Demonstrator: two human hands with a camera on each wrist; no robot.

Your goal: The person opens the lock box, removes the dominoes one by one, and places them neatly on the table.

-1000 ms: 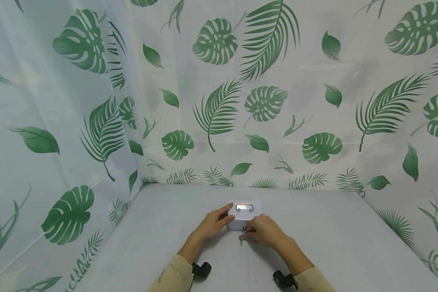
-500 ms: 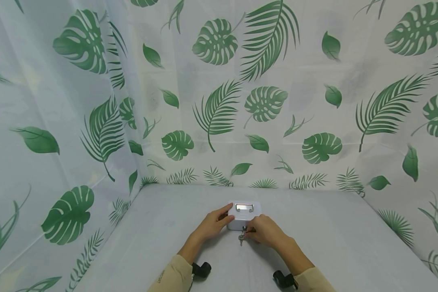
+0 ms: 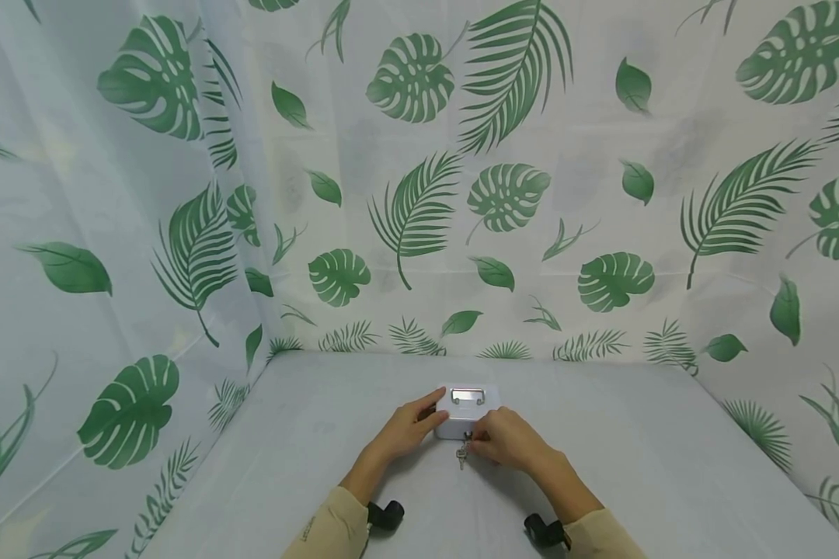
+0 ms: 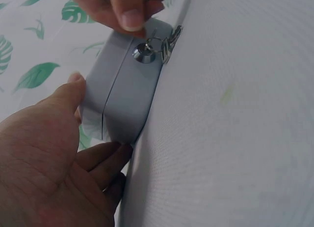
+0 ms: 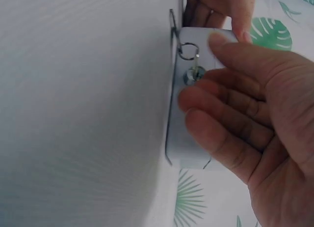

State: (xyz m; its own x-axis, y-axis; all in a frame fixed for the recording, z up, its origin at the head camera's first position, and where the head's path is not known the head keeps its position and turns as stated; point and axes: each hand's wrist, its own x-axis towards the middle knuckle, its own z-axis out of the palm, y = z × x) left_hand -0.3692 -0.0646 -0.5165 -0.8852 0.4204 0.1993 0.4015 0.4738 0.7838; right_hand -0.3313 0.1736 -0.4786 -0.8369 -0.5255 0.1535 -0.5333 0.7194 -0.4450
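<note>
A small light-grey metal cash box (image 3: pixel 454 427) with a folding handle (image 3: pixel 468 397) on its lid sits on the table. My left hand (image 3: pixel 404 427) grips its left end, thumb at the front corner, fingers around the side. A key (image 5: pixel 196 65) stands in the front lock (image 4: pixel 143 53). From its ring (image 5: pixel 188 51) a second key (image 3: pixel 461 456) hangs against the box's lower front. My right hand (image 3: pixel 506 439) is at the lock, fingers bent. In the right wrist view, its thumb and fingers stand apart around the key, with no pinch visible; light fingertip contact is unclear.
A white cloth covers the table (image 3: pixel 601 435). Behind and to the sides hang white curtains (image 3: pixel 531 295) with green leaf prints. Black wrist cameras (image 3: pixel 386 515) sit at both sleeve cuffs.
My right fingers have shifted slightly at the key, and the dark gap between them in the head view has gone. The box and left hand stay put.
</note>
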